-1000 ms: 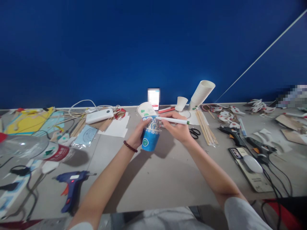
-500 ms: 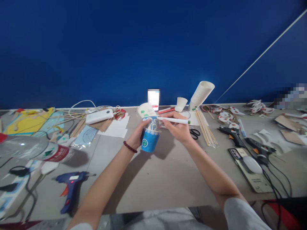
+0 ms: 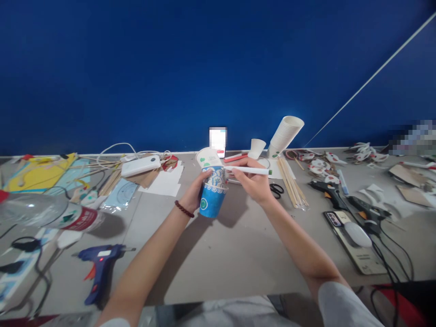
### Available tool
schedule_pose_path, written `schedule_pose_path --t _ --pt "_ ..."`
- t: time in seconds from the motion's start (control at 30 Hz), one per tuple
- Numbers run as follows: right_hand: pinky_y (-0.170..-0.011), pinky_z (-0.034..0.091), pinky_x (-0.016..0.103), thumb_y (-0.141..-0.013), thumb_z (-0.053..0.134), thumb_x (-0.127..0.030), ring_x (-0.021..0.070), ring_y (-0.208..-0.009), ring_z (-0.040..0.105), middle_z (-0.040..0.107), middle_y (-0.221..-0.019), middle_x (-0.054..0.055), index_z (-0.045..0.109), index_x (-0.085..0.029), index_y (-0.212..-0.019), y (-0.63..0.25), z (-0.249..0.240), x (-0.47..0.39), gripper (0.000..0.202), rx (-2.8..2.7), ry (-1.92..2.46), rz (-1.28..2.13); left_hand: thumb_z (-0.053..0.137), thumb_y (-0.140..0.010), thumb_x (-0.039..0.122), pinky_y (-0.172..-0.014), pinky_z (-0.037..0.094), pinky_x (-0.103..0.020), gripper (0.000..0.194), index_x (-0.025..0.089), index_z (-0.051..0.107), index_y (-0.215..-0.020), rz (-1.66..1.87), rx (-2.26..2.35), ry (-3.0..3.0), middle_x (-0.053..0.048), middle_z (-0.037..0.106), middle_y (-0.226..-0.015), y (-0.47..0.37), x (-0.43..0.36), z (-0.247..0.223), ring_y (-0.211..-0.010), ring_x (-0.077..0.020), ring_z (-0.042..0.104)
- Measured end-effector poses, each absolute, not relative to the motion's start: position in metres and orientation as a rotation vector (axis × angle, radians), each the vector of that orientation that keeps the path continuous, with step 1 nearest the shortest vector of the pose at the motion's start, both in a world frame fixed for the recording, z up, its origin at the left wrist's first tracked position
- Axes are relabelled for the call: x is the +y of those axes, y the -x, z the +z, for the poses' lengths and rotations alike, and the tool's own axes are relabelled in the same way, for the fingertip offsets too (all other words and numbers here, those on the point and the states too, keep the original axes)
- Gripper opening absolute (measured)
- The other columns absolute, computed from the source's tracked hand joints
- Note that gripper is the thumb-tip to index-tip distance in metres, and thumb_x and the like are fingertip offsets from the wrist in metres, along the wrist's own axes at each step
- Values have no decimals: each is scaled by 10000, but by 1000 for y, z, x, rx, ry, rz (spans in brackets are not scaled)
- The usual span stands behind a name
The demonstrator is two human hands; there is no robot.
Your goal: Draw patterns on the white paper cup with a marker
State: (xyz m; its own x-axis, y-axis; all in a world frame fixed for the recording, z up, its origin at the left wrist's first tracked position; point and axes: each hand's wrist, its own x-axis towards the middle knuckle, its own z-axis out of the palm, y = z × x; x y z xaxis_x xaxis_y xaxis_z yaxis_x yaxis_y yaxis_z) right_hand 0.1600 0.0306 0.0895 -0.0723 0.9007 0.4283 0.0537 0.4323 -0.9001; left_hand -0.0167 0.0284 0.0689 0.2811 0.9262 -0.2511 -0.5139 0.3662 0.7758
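Observation:
My left hand [image 3: 195, 191] is wrapped round a stack of paper cups [image 3: 211, 200], held tilted above the table. The lower part is bright blue with a round green mark, the middle carries blue swirls on white, and the top cup is white with green spots. In my right hand [image 3: 254, 181] is a white marker [image 3: 250, 170], pinched between thumb and fingers and lying nearly level. Its left tip meets the edge of the swirl-patterned part; whether it touches I cannot tell. A dark green end shows at the marker's right.
A tall stack of white cups [image 3: 285, 136], a single small cup [image 3: 258, 147] and a lit phone [image 3: 218, 141] stand at the back. Wooden sticks [image 3: 293, 184] and black scissors [image 3: 276, 190] lie right. A blue glue gun [image 3: 102, 268] and a plastic bottle [image 3: 51, 213] are left.
Hardly anything differs. The cups are tilted very slightly more, and the marker's green end has shifted a touch to the right. Both hands keep their hold.

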Motion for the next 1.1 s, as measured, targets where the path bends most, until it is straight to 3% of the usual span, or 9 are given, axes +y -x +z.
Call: schedule_pose_path --t 0.33,0.87,1.1 --pt "-629 654 318 -839 684 -281 189 -834 728 744 -937 46 722 -216 -918 -158 91 27 109 -1526 904 828 741 -772 376 -831 609 -405 361 156 680 -1053 1087 774 -637 -102 771 -958 15 27 71 -886 -277 748" --pt "-653 657 335 -828 684 -257 172 -765 727 750 -939 50 716 -199 -924 -158 89 27 116 -1532 930 830 780 -741 367 -727 604 -342 385 171 667 -1053 1108 797 -630 -76 768 -924 15 27 72 -805 -242 740" --pt "-642 654 344 -804 701 -269 173 -746 723 752 -948 59 713 -194 -898 -158 88 28 120 -1515 928 850 764 -751 341 -767 601 -359 371 154 675 -1058 1118 829 -608 -77 764 -923 15 27 71 -809 -239 735"
